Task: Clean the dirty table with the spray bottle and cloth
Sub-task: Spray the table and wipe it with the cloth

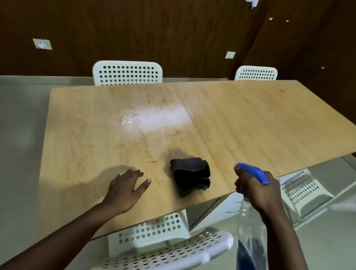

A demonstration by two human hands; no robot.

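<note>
- Table (253, 122): pale wood-grain top, two panels meeting at a seam that runs from the far edge toward the near edge, just right of the cloth.
- Wet patch (152, 118) on the left panel, beyond the cloth; droplets glisten at its left end, and a white glare covers its right part.
- Orange smears (154, 161) just left of the cloth; fainter orange streaks between cloth and wet patch. A small red spot (281, 91) lies near the far right corner, well apart from the cloth.
- Cloth (191, 174): dark, crumpled, lying on the table near its front edge, untouched by either hand.
- Left hand (125, 190): fingers spread and straight, palm down, left of the cloth, holding nothing; whether it touches the top or hovers just above it, I cannot tell.
- Right hand (255, 191): right of the cloth, beyond the table's front edge, curled round the neck of the bottle (249, 253), fingers at the trigger. Blue nozzle points toward the table; clear body holds blue liquid low down.
- Room: dark wood-panelled wall (142, 17) behind the table, pale grey floor (1, 145).
- White perforated chairs: two at the far edge (127, 72), (256, 73); one tucked at the near edge (157, 252); more to the right (301, 191).
- Open floor left of the table; right panel bare beyond the seam.
</note>
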